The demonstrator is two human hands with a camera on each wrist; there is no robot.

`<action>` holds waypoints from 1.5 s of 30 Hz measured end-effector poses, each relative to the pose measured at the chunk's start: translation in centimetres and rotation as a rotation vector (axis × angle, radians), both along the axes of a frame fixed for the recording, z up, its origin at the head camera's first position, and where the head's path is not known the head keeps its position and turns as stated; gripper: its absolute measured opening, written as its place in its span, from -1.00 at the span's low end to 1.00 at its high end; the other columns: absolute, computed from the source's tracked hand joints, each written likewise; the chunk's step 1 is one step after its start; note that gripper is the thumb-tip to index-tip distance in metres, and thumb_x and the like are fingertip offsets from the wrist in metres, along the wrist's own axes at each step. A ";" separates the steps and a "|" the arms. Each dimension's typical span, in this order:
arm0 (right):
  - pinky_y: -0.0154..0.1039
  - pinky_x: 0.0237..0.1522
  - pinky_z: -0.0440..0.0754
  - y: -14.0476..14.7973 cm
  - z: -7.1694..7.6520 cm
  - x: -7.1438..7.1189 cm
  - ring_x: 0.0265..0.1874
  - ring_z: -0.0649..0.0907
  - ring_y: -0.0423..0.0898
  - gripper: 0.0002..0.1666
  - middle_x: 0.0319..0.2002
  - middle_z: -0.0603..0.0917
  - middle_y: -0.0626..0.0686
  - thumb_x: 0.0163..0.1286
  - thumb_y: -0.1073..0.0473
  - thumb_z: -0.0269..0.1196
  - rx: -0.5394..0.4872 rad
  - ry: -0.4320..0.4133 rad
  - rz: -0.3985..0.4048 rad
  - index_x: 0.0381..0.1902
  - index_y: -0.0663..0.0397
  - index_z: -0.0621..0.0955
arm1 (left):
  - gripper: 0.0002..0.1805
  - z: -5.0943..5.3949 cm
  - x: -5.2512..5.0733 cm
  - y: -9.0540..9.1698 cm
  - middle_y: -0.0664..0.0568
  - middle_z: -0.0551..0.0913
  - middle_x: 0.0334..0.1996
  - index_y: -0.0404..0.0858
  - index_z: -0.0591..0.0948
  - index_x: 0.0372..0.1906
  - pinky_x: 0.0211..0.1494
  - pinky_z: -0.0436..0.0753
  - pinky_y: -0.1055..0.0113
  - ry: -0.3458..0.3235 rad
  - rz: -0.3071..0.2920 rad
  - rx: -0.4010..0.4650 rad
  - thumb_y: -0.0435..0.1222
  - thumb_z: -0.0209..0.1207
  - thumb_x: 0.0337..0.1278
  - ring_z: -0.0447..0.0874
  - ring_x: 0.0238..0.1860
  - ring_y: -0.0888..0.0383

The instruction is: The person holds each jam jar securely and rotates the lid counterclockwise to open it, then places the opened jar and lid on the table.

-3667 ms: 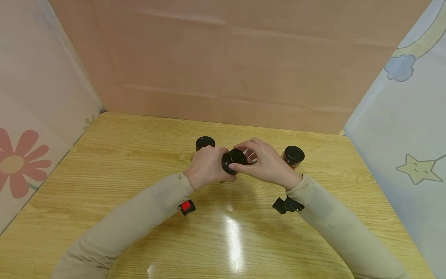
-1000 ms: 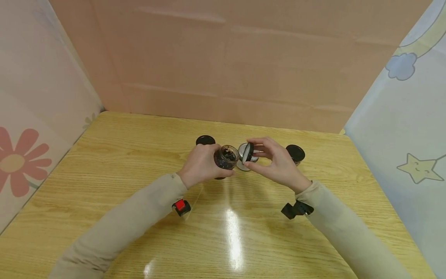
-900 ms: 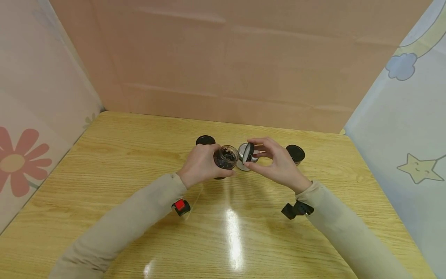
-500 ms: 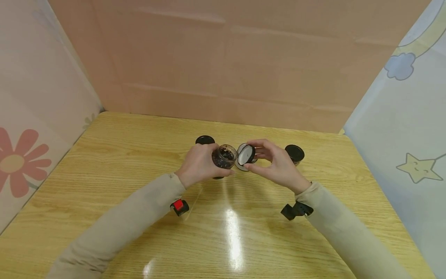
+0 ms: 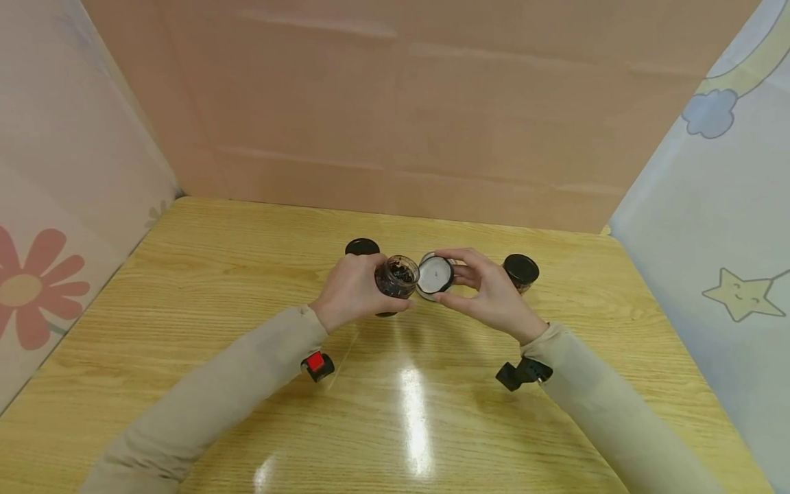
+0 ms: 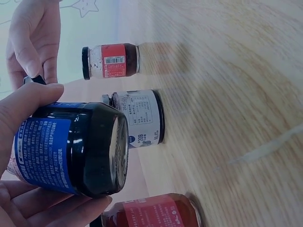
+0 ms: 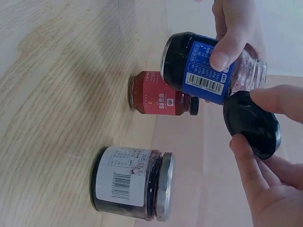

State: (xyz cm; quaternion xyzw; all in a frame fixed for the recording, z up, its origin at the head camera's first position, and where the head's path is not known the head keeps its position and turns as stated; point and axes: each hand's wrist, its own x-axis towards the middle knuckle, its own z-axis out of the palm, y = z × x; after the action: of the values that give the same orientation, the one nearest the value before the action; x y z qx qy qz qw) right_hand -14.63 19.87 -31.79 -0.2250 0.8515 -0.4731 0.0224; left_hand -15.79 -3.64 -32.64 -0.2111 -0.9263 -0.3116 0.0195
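Note:
My left hand [image 5: 350, 288] grips an uncapped glass jar [image 5: 400, 276], held above the table and slightly tilted, with dark contents below its clear mouth. A blue label [image 6: 45, 149] wraps the jar in the left wrist view. Just right of the mouth, my right hand [image 5: 490, 293] pinches a black lid [image 5: 435, 275] by its edge, thumb on one side and fingers on the other. The lid's white inside faces the head camera, while its black top shows in the right wrist view. Lid and jar mouth are very close; whether they touch I cannot tell.
A silver-lidded, white-labelled jar [image 7: 122, 179] stands on the wooden table [image 5: 247, 412] behind the lid. Red-labelled, black-lidded jars stand beyond my left hand (black lid [image 5: 362, 245]) and beside my right hand (jar [image 5: 521, 269]). Papered walls enclose the back and sides.
Earlier the black lid sat on the jar with both hands around it. Now it is off, and my right hand has turned it from edge-on until its white inside faces the head camera.

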 end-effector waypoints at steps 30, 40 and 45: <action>-0.28 0.14 0.54 0.4 -0.8 0.0 0.19 0.55 0.02 -0.21 0.24 0.48 0.13 0.13 0.32 0.41 -0.110 -0.118 0.001 0.32 0.11 0.38 | -0.26 -0.6 0.2 -0.8 -0.05 0.70 -0.17 -0.29 0.59 0.02 -0.14 0.68 0.22 -0.043 0.034 0.124 0.10 0.47 -0.27 0.69 -0.18 0.09; -0.24 0.09 0.55 0.2 -1.0 0.1 0.14 0.56 0.00 -0.22 0.21 0.54 0.09 0.13 0.24 0.44 -0.071 -0.137 -0.024 0.31 0.04 0.40 | -0.33 -0.5 0.4 -1.4 -0.03 0.70 -0.21 -0.26 0.61 -0.05 -0.17 0.67 0.24 -0.038 0.032 0.161 0.07 0.48 -0.28 0.70 -0.21 0.10; -0.21 0.03 0.56 0.2 -1.1 0.2 0.08 0.58 -0.02 -0.24 0.18 0.56 0.08 0.14 0.21 0.43 -0.044 -0.130 -0.037 0.30 0.00 0.42 | -0.30 -0.5 0.4 -1.5 -0.05 0.71 -0.18 -0.28 0.60 -0.01 -0.13 0.68 0.22 -0.046 0.036 0.164 0.06 0.49 -0.28 0.70 -0.17 0.09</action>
State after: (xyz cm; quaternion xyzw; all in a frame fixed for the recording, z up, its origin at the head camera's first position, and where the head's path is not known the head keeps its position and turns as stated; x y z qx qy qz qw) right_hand -14.46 20.10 -32.89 -0.1787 0.8417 -0.5055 0.0639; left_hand -15.41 -5.10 -33.16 -0.1850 -0.9015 -0.3907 0.0211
